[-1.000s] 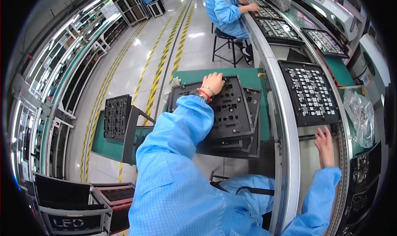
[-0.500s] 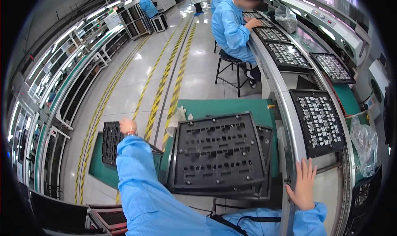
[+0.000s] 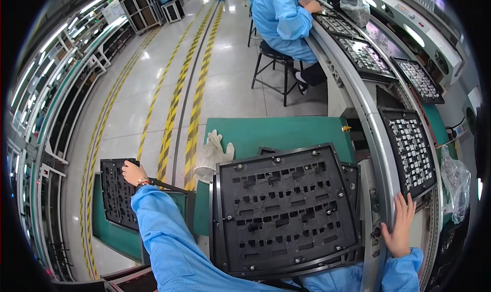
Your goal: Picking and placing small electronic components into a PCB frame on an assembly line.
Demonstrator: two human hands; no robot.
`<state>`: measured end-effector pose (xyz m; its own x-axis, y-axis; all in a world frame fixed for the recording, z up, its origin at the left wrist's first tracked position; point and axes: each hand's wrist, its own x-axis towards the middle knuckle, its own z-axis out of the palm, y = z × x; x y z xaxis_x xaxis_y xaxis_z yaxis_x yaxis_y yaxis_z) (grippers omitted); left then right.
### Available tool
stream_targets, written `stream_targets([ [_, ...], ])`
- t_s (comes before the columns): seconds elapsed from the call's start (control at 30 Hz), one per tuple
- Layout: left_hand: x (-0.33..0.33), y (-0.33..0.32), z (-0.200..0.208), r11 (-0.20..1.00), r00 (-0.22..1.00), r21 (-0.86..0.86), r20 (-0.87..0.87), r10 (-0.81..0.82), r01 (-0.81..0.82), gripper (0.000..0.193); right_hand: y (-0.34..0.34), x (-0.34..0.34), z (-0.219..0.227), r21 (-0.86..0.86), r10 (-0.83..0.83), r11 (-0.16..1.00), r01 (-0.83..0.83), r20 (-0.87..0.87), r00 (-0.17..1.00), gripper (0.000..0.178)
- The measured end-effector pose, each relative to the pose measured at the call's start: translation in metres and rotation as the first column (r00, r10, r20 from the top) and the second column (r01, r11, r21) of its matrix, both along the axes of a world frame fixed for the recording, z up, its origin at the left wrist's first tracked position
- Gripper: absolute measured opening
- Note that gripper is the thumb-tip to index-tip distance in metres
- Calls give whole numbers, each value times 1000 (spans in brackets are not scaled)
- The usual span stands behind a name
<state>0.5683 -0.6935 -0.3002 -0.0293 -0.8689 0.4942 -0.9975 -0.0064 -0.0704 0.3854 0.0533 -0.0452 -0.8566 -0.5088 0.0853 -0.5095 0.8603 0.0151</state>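
At the left, my left hand (image 3: 134,173) has its fingers bent over the upper right edge of a slotted black tray (image 3: 116,202), which sits over a small green surface (image 3: 105,230). My right hand (image 3: 400,226) rests on the metal rail (image 3: 377,133) of the line, its fingers spread and nothing in them. Its fingertips reach the near edge of a black tray filled with small silvery parts (image 3: 412,149). Between my arms lies a stack of large black slotted trays (image 3: 286,212), studded with small round screws or pins.
A white glove (image 3: 212,156) lies on the green table (image 3: 271,131) behind the stack. Ahead on the right, a person in blue (image 3: 281,21) sits on a black stool (image 3: 276,51) beside more filled trays (image 3: 365,57). A clear plastic bag (image 3: 455,182) lies at the far right.
My view has tilted down and closer to the stack. My left hand's fingers now lie further over the left tray's edge. The right hand sits nearer the filled tray.
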Motion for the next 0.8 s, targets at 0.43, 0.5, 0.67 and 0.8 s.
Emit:
stream_targets([
  [0.43,63,48,55,955,951,72,91,-295,289,34,13,4,-4,-101,108,989,-112,-44,993,77],
  [0.5,78,74,82,933,938,105,20,-347,343,35,15,2,-9,-144,120,982,-125,-37,992,77],
  [0.67,81,152,170,778,764,-40,-168,-623,627,40,37,1,-17,-267,159,947,-178,-91,983,75],
  [0.8,46,244,266,672,590,-235,-335,-735,703,37,41,2,-23,-310,188,922,-232,-166,968,71],
])
